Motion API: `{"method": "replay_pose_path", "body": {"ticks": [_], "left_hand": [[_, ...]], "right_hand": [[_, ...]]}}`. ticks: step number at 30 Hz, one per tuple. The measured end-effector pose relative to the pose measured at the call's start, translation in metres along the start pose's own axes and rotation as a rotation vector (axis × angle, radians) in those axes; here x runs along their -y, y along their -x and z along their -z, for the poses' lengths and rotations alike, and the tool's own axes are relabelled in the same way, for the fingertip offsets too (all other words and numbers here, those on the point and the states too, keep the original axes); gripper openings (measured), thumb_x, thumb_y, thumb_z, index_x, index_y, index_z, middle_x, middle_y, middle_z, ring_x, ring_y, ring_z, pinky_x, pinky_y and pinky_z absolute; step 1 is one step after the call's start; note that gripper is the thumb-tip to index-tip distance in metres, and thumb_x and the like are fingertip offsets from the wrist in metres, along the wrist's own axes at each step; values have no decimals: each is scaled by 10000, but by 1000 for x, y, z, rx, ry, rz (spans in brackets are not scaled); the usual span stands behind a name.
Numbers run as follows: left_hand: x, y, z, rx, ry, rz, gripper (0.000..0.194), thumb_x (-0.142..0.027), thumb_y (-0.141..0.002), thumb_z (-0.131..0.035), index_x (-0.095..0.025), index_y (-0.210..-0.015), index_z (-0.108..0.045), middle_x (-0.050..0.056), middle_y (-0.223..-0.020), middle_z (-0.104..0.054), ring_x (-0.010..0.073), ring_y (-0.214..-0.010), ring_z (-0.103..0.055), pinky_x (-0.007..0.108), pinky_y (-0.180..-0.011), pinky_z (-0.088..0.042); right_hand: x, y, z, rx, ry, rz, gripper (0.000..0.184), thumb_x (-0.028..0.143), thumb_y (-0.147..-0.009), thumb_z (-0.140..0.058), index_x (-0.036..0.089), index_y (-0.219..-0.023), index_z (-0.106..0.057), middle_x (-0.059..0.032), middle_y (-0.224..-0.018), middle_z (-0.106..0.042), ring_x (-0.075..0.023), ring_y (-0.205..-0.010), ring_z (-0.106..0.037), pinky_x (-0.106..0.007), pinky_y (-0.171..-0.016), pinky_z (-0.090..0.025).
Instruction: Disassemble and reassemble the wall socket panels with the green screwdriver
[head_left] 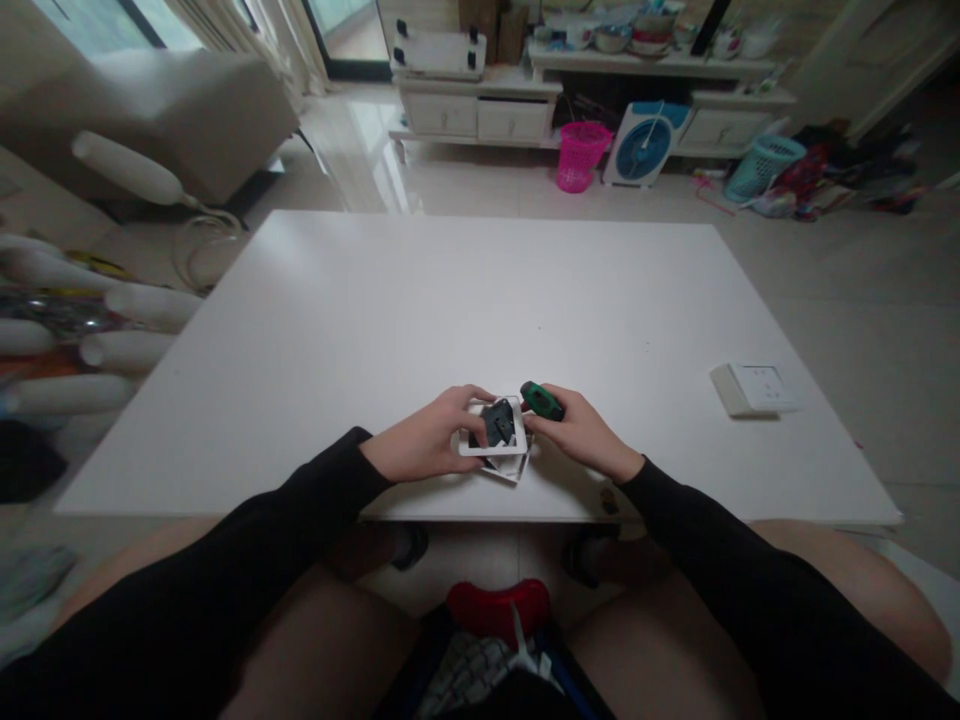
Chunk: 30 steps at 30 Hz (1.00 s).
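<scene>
The left hand (431, 436), fingers half-curled, clamps a white socket frame (496, 450); the right hand (583, 428) is closed around a green-handled screwdriver (542, 401)

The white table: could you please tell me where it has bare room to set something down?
Bare: the far half of the table, and the patch between the right hand and the socket box. Crowded: the near middle, where the left hand holds a white frame, the right a green-handled tool, plus small brownish items nearby.
</scene>
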<state>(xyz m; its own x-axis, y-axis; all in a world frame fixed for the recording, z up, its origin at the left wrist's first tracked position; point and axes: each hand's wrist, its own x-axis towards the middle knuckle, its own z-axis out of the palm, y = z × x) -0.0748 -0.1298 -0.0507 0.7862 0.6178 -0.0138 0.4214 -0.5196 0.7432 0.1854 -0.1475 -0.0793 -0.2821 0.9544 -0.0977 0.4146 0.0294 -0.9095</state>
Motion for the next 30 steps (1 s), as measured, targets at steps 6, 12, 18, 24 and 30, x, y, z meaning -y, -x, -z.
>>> {"method": "replay_pose_path", "body": {"ticks": [6, 12, 18, 24, 30], "left_hand": [[-4, 3, -1, -18, -35, 9, 307, -255, -767, -840, -216, -1017, -666, 123, -1406, -496, 325, -1304, -526, 536, -1124, -484], [-4, 4, -9, -30, -108, 27, 701, -347, -749, -882, -257, -1353, -539, 157, -1477, -396, 372, -1359, -472, 562, -1138, -478], [-7, 1, -12, -31, -167, 6, 746, -396, -779, -847, -263, -1416, -483, 175, -1473, -418, 388, -1349, -466, 594, -1138, -462], [-7, 1, -14, -36, -210, -23, 874, -422, -777, -860, -287, -1495, -380, 171, -1462, -444, 392, -1342, -481, 588, -1130, -460], [-6, 1, -13, -17, -229, -10, 936, -403, -757, -879, -234, -1519, -363, 212, -1504, -419, 412, -1364, -478, 584, -1132, -457]], "right_hand": [[1, 0, 0, -16, -11, 20, 159, 301, -853, -664, 177, -943, -706, -38, -912, -728, -209, -832, -625, -344, -815, -466], [3, 0, 2, -27, 9, 6, 164, 300, -849, -667, 175, -945, -713, -37, -916, -728, -214, -840, -622, -346, -823, -460], [1, -1, 3, -34, 15, 13, 158, 311, -857, -674, 179, -936, -706, -26, -897, -714, -209, -834, -612, -329, -802, -450], [1, 0, 2, -28, 9, 29, 165, 343, -872, -676, 187, -924, -687, -21, -885, -695, -203, -824, -594, -327, -799, -446], [3, 1, 3, -21, 10, 22, 173, 356, -857, -691, 189, -891, -666, -13, -852, -669, -195, -801, -574, -323, -774, -435]]}}
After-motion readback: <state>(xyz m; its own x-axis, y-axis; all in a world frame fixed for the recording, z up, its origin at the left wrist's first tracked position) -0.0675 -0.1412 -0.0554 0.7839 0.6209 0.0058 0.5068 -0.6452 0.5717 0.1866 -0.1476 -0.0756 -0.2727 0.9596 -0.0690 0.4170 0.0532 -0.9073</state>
